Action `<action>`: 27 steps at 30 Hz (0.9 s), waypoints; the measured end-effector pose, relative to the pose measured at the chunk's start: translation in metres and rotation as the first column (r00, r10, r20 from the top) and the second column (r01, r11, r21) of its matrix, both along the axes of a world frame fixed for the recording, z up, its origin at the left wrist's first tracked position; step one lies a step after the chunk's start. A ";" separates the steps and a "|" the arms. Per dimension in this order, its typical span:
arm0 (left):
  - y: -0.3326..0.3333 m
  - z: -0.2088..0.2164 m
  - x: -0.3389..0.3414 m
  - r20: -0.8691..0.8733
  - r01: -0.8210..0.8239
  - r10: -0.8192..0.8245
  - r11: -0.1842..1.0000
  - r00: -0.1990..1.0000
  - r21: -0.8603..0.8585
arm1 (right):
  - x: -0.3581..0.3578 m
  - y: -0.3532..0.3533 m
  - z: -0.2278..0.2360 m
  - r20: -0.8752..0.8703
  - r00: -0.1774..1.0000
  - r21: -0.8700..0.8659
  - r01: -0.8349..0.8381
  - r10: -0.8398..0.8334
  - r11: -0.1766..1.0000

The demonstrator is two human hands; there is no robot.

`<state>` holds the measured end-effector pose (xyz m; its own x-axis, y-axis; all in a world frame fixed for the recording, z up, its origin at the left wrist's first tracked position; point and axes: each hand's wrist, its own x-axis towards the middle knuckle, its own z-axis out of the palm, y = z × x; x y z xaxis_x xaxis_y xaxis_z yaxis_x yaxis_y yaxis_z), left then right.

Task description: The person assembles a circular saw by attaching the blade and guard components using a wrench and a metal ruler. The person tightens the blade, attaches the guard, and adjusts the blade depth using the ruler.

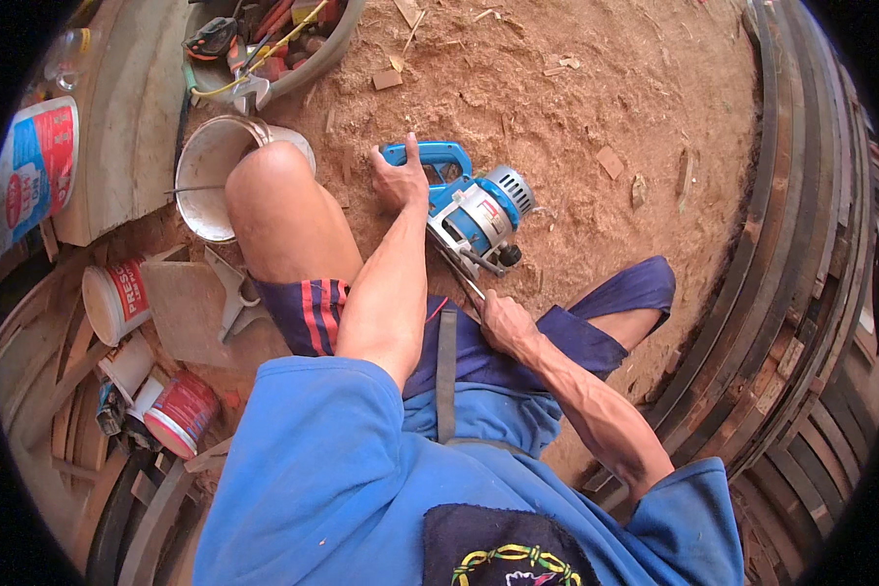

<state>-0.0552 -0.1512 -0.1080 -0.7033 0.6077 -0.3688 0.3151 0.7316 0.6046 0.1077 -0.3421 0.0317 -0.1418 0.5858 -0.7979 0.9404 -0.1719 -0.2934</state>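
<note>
A blue and silver power tool, which looks like a router, lies on its side on the sawdust-covered ground in front of my lap. Its blue loop handle points to the upper left, and its round motor end to the upper right. My left hand is closed round the near end of that handle. Close to the tool's base, my right hand grips a slim metal wrench. The wrench's far end reaches toward the base; whether it sits on a nut I cannot make out.
A white bucket stands beside my left knee, below a tub of hand tools. Labelled pails and offcuts crowd the left side. Long stacked boards line the right. Wood chips lie scattered on the sawdust.
</note>
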 end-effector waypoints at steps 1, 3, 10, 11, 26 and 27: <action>0.000 0.003 0.000 0.040 0.003 -0.002 1.000 0.999 -0.016 | 0.000 0.000 0.001 -0.002 1.000 -0.002 0.009 -0.009 1.000; 0.002 0.005 0.000 0.043 0.001 0.000 1.000 0.999 -0.017 | 0.001 -0.003 0.002 -0.007 1.000 0.003 0.029 -0.029 1.000; 0.001 -0.013 -0.002 0.078 -0.010 0.012 1.000 0.997 -0.027 | 0.011 -0.010 -0.012 -0.035 0.991 0.196 -0.120 0.129 0.973; 0.000 -0.015 -0.002 0.053 0.000 -0.002 1.000 0.999 0.030 | 0.015 -0.011 -0.014 -0.024 0.982 0.199 -0.178 0.186 0.964; -0.032 0.016 0.007 0.334 -0.034 0.151 0.943 0.930 -0.332 | 0.015 -0.005 0.028 0.082 0.996 -0.057 0.050 -0.045 0.997; -0.031 0.013 0.007 0.345 -0.041 0.171 0.935 0.923 -0.353 | 0.017 -0.007 0.027 0.051 0.995 -0.017 0.086 -0.085 0.996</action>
<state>-0.0479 -0.1826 -0.0947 -0.5324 0.3332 -0.7782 0.0295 0.9260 0.3763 0.1245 -0.3488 0.0587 -0.0509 0.5790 -0.8138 0.9354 -0.2578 -0.2419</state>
